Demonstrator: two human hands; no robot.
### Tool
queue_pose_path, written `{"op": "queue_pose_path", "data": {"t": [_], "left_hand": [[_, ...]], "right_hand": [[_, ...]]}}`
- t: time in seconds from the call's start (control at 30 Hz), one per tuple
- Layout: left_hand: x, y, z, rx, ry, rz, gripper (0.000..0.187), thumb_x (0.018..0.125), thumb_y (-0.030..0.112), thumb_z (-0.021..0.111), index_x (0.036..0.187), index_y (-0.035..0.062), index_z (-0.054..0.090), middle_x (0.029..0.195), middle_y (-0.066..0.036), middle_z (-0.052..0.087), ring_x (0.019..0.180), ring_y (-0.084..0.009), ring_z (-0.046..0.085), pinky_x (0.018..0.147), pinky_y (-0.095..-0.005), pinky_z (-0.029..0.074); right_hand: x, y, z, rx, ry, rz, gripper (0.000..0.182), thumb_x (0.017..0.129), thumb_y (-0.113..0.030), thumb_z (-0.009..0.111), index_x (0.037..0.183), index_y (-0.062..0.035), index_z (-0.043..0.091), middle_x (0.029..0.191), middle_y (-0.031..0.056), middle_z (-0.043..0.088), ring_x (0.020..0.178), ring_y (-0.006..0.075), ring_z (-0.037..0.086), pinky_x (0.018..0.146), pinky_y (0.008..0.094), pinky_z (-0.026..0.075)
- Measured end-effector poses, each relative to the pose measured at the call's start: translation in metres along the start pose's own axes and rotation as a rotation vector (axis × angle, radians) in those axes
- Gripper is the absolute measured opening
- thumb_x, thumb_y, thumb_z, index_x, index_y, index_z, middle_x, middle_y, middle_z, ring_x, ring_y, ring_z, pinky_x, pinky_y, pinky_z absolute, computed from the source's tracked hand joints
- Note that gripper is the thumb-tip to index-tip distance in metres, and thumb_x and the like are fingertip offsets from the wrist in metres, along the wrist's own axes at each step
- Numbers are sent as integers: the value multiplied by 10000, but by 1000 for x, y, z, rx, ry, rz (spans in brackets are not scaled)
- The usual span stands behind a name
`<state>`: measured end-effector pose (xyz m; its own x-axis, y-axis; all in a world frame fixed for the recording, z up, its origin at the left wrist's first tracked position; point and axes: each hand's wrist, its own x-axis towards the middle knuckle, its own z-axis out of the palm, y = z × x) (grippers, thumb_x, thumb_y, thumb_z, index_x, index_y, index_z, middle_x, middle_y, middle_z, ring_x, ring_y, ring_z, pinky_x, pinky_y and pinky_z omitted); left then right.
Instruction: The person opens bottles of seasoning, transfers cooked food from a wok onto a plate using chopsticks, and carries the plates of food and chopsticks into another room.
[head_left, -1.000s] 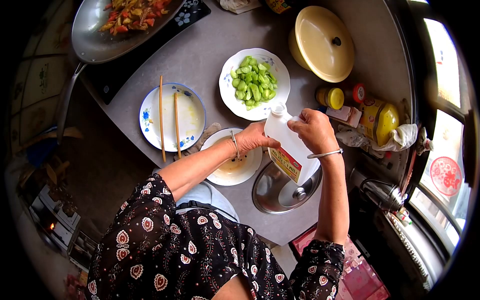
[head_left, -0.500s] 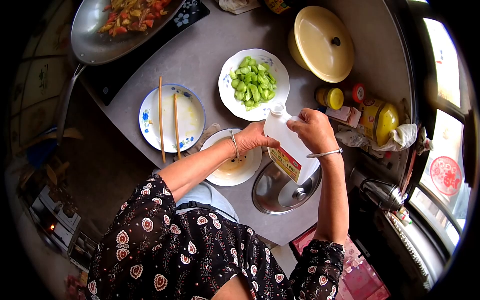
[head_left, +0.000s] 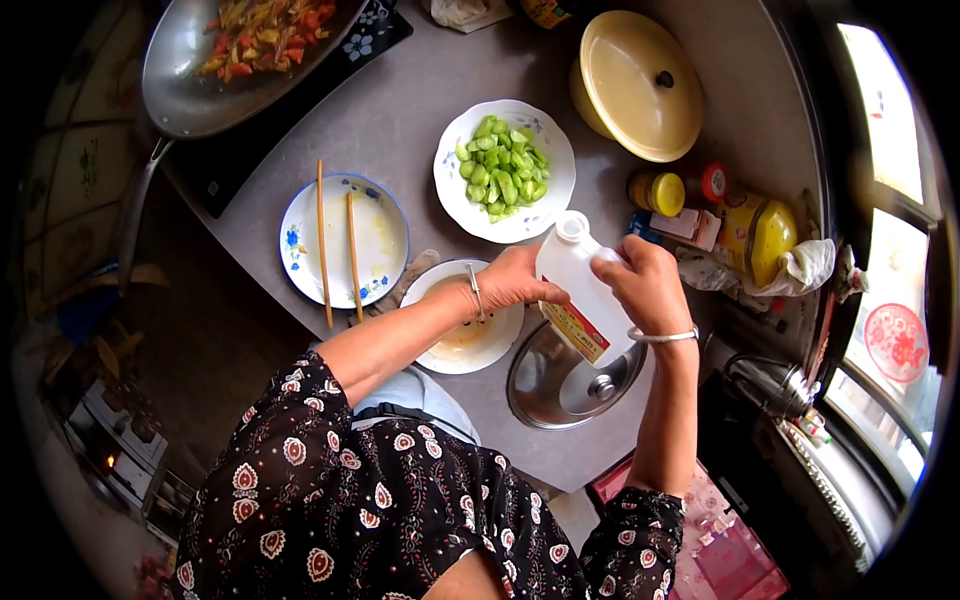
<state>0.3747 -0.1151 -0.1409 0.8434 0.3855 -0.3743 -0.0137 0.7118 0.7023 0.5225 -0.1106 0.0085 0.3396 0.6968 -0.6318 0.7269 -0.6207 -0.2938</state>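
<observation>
A translucent white plastic jug [head_left: 588,268] with a red and yellow label has its uncapped mouth toward the far side. My left hand [head_left: 518,277] is closed round its left side. My right hand [head_left: 645,284] grips its handle side. Beneath my left wrist is a white plate [head_left: 440,352] with some brownish liquid and dark bits. Just beyond the jug stands a scalloped white plate [head_left: 455,205] of chopped green vegetable [head_left: 504,170]. A metal pot lid [head_left: 545,385] lies below the jug, partly covered by it.
At left, a blue-rimmed bowl [head_left: 300,262] carries two chopsticks [head_left: 322,240]. A pan [head_left: 175,95] of cooked food sits at the upper left. A yellow lidded pot [head_left: 630,90] stands at the upper right. Jars [head_left: 664,193] and a yellow-filled bottle [head_left: 770,240] line the right side.
The jug has shifted slightly right and turned a little more upright, so its open mouth faces the camera more. My right hand has moved slightly right and down with it.
</observation>
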Motion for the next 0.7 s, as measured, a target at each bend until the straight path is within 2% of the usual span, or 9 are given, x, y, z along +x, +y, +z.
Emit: {"op": "queue_pose_path", "data": {"t": [0.07,0.13,0.23,0.27,0.33,0.4,0.43,0.53,0.7], "left_hand": [[-2,8,10,109,9,35,658,653,159,770,1225,66,459,1067,-86,595,995,-159,552,885,-298,437],[-4,17,23,188,14,107,674,628,199,777,1214,66,470,1063,-120,603,1002,-192,563,877,-306,439],[-7,5,34,305,3,223,811,639,178,778,1323,64,359,1185,-128,546,1087,-200,522,925,-325,419],[-9,0,36,383,6,256,844,648,158,777,1355,71,324,1229,-119,523,1123,-190,503,949,-332,409],[-13,-14,35,339,-11,143,754,692,144,736,1336,47,355,1261,-157,493,1174,-219,469,970,-337,394],[-18,-23,28,402,-10,22,677,718,122,708,1310,32,392,1265,-168,485,1179,-229,463,967,-339,395],[-21,-23,28,529,84,-55,519,734,70,660,1216,7,478,1211,-190,507,1137,-277,490,921,-358,429],[-6,-44,18,1112,247,358,456,731,33,615,1169,17,488,1152,-181,518,1065,-313,511,845,-380,465],[44,-34,34,1595,195,400,510,680,-14,566,1176,52,469,1127,-174,473,978,-332,492,763,-383,485]], "right_hand": [[-18,9,-8,76,34,2,327,697,-262,638,775,49,577,703,216,597,661,324,596,618,370,458],[-37,21,-11,204,103,-2,304,693,-216,659,753,62,552,604,150,553,567,177,547,557,303,443],[-65,44,-18,381,141,62,243,696,-154,687,736,43,551,601,53,539,590,70,485,535,239,418],[-73,58,-17,447,155,66,210,728,-136,683,757,31,560,632,15,544,584,58,469,529,220,406],[-90,75,-15,612,241,93,186,761,-124,675,770,22,561,652,-18,529,581,48,455,525,206,394],[-105,95,-15,699,316,152,162,781,-132,665,785,-1,569,628,-46,495,541,19,406,470,178,317],[-111,104,-16,742,363,157,160,781,-135,665,785,-7,569,617,-50,487,522,12,388,457,172,290],[-126,129,-14,827,481,171,165,780,-147,670,783,-15,571,595,-56,474,489,6,363,436,162,253],[-132,154,-9,852,642,192,184,777,-160,684,788,-9,578,604,-49,487,502,8,398,442,159,287]]}}
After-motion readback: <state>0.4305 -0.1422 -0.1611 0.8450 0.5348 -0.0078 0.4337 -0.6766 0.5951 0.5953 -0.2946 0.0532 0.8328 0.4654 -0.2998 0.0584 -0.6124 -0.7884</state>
